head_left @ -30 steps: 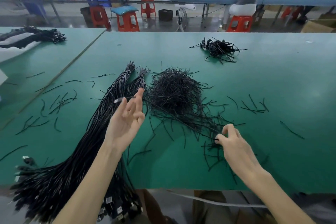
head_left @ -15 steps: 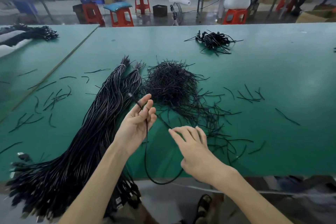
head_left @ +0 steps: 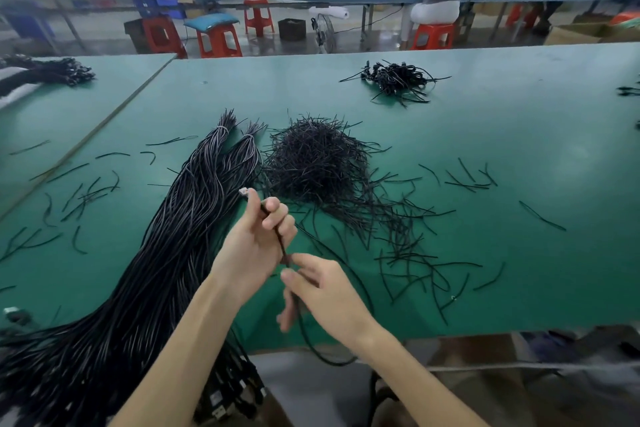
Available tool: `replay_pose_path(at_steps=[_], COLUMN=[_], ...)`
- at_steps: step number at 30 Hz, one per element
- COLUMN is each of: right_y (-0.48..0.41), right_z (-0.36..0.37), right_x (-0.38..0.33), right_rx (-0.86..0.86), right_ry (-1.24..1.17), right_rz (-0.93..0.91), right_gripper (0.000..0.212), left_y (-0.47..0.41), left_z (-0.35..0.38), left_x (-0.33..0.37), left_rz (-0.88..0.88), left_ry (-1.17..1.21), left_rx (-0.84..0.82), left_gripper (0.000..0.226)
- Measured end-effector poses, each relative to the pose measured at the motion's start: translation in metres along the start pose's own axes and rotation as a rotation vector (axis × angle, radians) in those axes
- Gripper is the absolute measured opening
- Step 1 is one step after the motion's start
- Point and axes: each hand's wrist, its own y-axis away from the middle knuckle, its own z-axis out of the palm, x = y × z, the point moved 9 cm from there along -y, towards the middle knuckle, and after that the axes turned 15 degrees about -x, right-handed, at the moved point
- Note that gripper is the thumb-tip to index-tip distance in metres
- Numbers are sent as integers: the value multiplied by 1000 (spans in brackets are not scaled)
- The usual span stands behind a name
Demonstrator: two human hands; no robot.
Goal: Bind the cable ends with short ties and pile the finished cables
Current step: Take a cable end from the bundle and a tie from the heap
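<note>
Holding one cable (head_left: 281,244) over the green table (head_left: 519,135), the left hand (head_left: 254,243) is gripping it under the plug (head_left: 244,191), and the right hand (head_left: 327,291), coming over from the loose ties (head_left: 405,236), is now pinching it lower down. It may be bringing a tie, but blur is hiding that, so binding is only starting. Lying around are one tie heap (head_left: 317,163), one long cable bundle (head_left: 156,253) and one finished pile (head_left: 398,80).

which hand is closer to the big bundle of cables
Left. The left hand is just right of the cable bundle; the right hand is farther right. Both grip one cable.
</note>
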Motion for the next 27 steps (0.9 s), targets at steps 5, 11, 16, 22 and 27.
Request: replay_pose_path(at_steps=[5,11,16,22,27], right_y=[11,16,13,8,2], right_z=[-37,-64,-84,-68,-45], right_x=[9,18,-6,-38,-17], right_rx=[26,-168,-92,61,15], right_ry=[-24,66,77,35,29], right_rz=[98,369,267,-80,-97], right_gripper=[35,44,51,48,47], left_y=[-3,27,31,3,-2], left_z=[15,60,46,27,34], left_x=[6,-27,-52,-41,-41], left_rz=[-13,-459,-641,-294,-78], left_ry=[116,-451,-1162,-792,-300], left_rx=[-147,-699,-740,-171,-92], left_gripper=[45,41,41,51,59])
